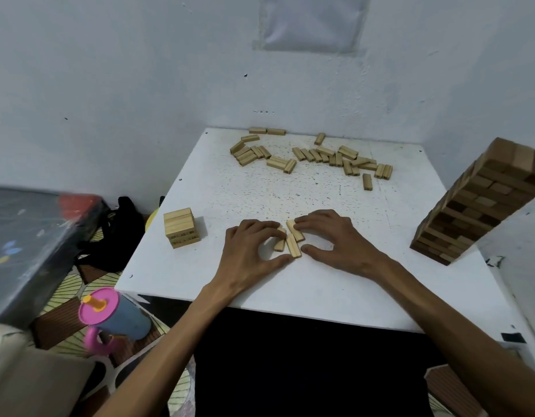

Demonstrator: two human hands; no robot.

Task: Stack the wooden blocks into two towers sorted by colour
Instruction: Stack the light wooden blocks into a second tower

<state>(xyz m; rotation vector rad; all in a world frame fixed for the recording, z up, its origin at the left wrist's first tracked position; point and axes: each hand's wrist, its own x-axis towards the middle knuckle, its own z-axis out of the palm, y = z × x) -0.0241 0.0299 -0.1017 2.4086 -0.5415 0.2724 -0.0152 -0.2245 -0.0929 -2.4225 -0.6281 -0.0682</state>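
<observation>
**A:** Hand status?

**B:** Left hand (251, 251): fingers are curled over the cluster of pale blocks (292, 248) from the left, and the thumb is set against its near end. Right hand (332, 239) is mirrored: fingertips are pressed on the far block, and the thumb is tucked in at the near end. The cluster is pinched between both hands.

**A:** Cluster layout?

**B:** Three blocks can be made out, laid flat on the white table (218, 188), near its front edge. They are touching but not aligned, and the far one is skewed. Whether more are hidden under the left fingers cannot be told.

**A:** Towers?

**B:** The pale stack (180, 227) is seen left of the left hand, near the table's left edge. It is a few layers high and squared up. Print is noted on the lower blocks but is unreadable. The dark tower (470, 206) is placed at the right edge, well apart from the right hand. It is many layers tall, in mixed brown tones, and looks tilted in the wide-angle view.

**A:** Loose stock?

**B:** Scattered pale blocks (308, 155) are spread along the far side of the table by the wall (110, 85), some in rows and some single.

**A:** Surroundings?

**B:** A pink-lidded cup (122, 319) is seen on the floor at lower left. A black bag (122, 236) is beside the table's left edge. A sheet (311, 22) is fixed high on the wall.
</observation>
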